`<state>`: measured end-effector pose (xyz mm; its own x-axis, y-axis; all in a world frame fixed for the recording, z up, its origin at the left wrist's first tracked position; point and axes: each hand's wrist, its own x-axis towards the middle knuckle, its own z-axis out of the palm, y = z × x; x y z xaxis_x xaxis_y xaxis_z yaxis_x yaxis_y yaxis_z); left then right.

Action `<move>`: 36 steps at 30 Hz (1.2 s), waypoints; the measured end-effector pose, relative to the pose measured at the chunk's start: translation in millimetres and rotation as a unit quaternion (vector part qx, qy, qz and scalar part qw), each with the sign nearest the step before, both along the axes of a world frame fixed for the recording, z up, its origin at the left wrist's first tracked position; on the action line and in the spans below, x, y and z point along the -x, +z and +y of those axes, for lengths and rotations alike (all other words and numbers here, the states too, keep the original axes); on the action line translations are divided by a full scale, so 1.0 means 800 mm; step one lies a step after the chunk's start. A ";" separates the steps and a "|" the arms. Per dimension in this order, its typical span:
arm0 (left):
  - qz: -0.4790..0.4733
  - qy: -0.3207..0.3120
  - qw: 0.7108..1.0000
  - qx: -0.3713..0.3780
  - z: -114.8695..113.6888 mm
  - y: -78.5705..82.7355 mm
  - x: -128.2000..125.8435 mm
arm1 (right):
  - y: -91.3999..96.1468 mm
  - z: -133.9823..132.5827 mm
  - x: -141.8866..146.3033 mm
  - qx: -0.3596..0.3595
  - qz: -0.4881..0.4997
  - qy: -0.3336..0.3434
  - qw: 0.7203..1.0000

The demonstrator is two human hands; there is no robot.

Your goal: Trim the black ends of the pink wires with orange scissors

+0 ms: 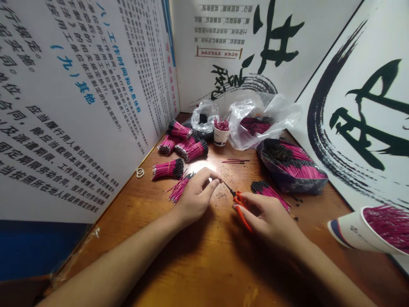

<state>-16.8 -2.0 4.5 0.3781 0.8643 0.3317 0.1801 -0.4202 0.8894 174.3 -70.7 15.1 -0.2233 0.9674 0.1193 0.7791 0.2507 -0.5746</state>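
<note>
My left hand and right hand are bare, with slim fingers. My left forearm and right forearm are likewise bare, unsleeved to the frame edge.

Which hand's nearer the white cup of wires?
Left. The left hand is in front of the white cup, slightly left of it. The right hand, holding orange scissors, is farther off, front and right.

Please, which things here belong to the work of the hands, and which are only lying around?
In the work: left hand, pinching something too small to see; right hand; orange-handled scissors; loose pink wires.

Lying around: tied wire bundles; paper cup of wires; plastic bag; rubber band; printed wall boards.
</note>
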 end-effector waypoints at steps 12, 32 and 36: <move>0.009 -0.009 1.000 0.002 -0.001 0.002 0.001 | 0.002 0.000 -0.002 0.016 -0.014 -0.001 1.000; 0.001 -0.022 1.000 0.013 0.000 -0.001 0.001 | 0.002 0.002 -0.003 0.009 -0.017 -0.008 1.000; -0.004 -0.029 1.000 0.010 0.000 0.000 0.002 | 0.003 0.000 -0.005 0.013 -0.008 0.004 1.000</move>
<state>-18.0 -1.9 4.4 0.4257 0.8470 0.3183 0.1486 -0.4124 0.8988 177.9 -70.9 17.6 -0.2322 0.9684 0.0905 0.7864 0.2417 -0.5685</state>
